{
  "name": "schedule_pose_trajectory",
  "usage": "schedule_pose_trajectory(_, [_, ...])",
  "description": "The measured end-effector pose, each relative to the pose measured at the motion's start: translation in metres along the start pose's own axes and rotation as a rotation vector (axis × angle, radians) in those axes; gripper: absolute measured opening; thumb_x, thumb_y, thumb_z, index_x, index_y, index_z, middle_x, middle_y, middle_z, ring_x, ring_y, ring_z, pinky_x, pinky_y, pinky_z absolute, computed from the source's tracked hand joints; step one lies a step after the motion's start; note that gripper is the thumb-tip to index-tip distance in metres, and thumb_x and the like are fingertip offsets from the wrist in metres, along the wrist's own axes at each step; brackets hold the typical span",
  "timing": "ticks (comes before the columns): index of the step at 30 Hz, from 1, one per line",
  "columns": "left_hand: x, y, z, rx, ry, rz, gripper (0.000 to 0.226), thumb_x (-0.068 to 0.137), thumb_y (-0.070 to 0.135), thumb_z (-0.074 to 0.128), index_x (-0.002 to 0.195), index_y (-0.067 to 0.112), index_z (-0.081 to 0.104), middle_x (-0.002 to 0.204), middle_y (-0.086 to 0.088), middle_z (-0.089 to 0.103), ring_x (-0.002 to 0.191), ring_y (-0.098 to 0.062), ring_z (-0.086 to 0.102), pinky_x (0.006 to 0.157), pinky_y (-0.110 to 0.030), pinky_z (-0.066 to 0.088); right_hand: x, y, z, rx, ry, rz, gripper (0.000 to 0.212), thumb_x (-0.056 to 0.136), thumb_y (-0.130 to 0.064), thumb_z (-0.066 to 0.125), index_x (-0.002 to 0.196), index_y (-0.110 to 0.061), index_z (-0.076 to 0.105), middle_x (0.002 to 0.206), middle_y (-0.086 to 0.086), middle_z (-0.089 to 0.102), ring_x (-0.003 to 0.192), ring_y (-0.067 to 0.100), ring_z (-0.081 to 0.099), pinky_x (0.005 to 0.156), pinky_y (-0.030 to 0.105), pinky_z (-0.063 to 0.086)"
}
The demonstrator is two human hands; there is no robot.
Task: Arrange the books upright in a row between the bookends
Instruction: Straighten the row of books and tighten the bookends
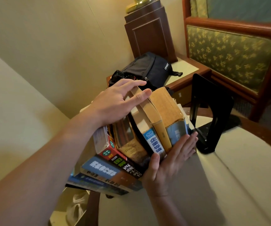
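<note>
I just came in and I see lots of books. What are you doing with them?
A person is standing books up in a row. The left hand rests on top of the upright books, and the right hand presses flat against their spines. A black bookend stands just to the right, not yet touching them. A few more books lie flat in a stack at the left, still waiting. A black bag sits behind.
</note>
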State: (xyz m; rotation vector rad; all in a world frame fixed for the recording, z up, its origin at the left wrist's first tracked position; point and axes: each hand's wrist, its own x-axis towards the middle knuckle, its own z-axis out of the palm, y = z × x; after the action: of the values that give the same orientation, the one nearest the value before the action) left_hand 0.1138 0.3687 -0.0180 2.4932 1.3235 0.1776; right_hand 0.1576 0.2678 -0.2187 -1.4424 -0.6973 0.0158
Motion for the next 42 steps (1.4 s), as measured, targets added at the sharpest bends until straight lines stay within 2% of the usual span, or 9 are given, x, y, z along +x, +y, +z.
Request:
schedule_pose_trajectory(7, [0.001,-0.002,-0.001,-0.084,-0.003,-0.047,0.067,0.07,0.088,0.037,0.125,0.054,0.053,0.134,0.024,0.043,0.123,-0.005,0.046,0.106,-0.047,0.042,0.0,0.005,-0.013,-0.02,-0.074,-0.024,0.08,0.101,-0.057,0.023,0.158,-0.005,0.002,0.164,0.029,-0.001,0.153,0.043,-0.005,0.118,0.068,-0.001])
schedule_pose_trajectory(12, [0.012,0.018,-0.004,-0.045,-0.006,-0.077,0.061,0.07,0.07,0.043,0.129,0.056,0.052,0.14,0.019,0.043,0.129,-0.011,0.042,0.113,-0.054,0.03,0.025,0.014,-0.034,0.014,-0.07,-0.076,0.077,0.101,-0.055,0.026,0.16,-0.018,-0.006,0.164,0.03,-0.005,0.153,0.042,-0.007,0.121,0.064,-0.002])
schedule_pose_trajectory(15, [0.025,0.04,-0.002,0.046,-0.033,-0.042,0.061,0.075,0.046,0.041,0.135,0.055,0.049,0.148,0.018,0.042,0.137,-0.012,0.035,0.116,-0.055,0.023,0.04,0.016,-0.032,0.016,-0.083,-0.091,0.082,0.1,-0.058,0.025,0.159,-0.01,-0.006,0.163,0.03,-0.002,0.153,0.041,-0.004,0.12,0.066,0.0])
schedule_pose_trajectory(17, [0.029,0.049,0.004,0.076,-0.081,-0.021,0.064,0.075,0.039,0.037,0.137,0.055,0.048,0.151,0.02,0.042,0.142,-0.011,0.029,0.117,-0.055,0.019,0.042,0.018,-0.03,0.022,-0.124,-0.074,0.086,0.1,-0.059,0.026,0.156,0.002,0.005,0.164,0.028,0.003,0.154,0.041,0.001,0.118,0.069,0.004])
schedule_pose_trajectory(20, [0.029,0.043,0.015,0.06,-0.12,-0.038,0.051,0.078,0.047,0.032,0.12,0.063,0.055,0.143,0.034,0.045,0.143,-0.009,0.021,0.119,-0.052,0.014,0.038,0.021,-0.024,0.0,-0.151,-0.098,0.084,0.099,-0.06,0.027,0.154,0.001,0.014,0.164,0.026,0.009,0.153,0.041,0.008,0.117,0.07,0.009])
schedule_pose_trajectory(23, [0.027,0.032,0.016,0.091,-0.111,-0.028,0.044,0.073,0.062,0.027,0.104,0.071,0.056,0.135,0.04,0.047,0.14,-0.007,0.027,0.117,-0.05,0.017,0.037,0.022,-0.017,-0.014,-0.122,-0.115,0.081,0.098,-0.06,0.026,0.153,-0.001,0.017,0.163,0.026,0.013,0.152,0.041,0.012,0.114,0.071,0.013])
schedule_pose_trajectory(27, [0.028,0.031,0.013,0.132,-0.154,-0.04,0.043,0.075,0.06,0.033,0.113,0.069,0.053,0.14,0.038,0.044,0.138,-0.011,0.026,0.116,-0.05,0.017,0.034,0.024,-0.012,-0.025,-0.096,-0.13,0.082,0.096,-0.062,0.026,0.152,-0.002,0.02,0.161,0.029,0.017,0.151,0.042,0.016,0.114,0.071,0.014])
schedule_pose_trajectory(39, [0.038,0.02,0.02,0.035,-0.108,0.026,0.039,0.071,0.067,0.036,0.103,0.075,0.057,0.131,0.042,0.05,0.139,-0.008,0.035,0.115,-0.052,0.019,0.034,0.025,-0.008,-0.039,-0.039,-0.148,0.081,0.097,-0.059,0.025,0.149,0.003,0.024,0.157,0.034,0.023,0.149,0.046,0.021,0.111,0.071,0.02])
schedule_pose_trajectory(42, [0.038,0.022,0.021,0.067,-0.09,0.006,0.05,0.074,0.073,0.03,0.116,0.068,0.056,0.139,0.037,0.048,0.142,-0.01,0.03,0.116,-0.052,0.016,0.033,0.024,-0.014,-0.038,-0.103,-0.126,0.081,0.097,-0.06,0.028,0.15,0.002,0.023,0.16,0.031,0.02,0.151,0.043,0.017,0.113,0.071,0.016])
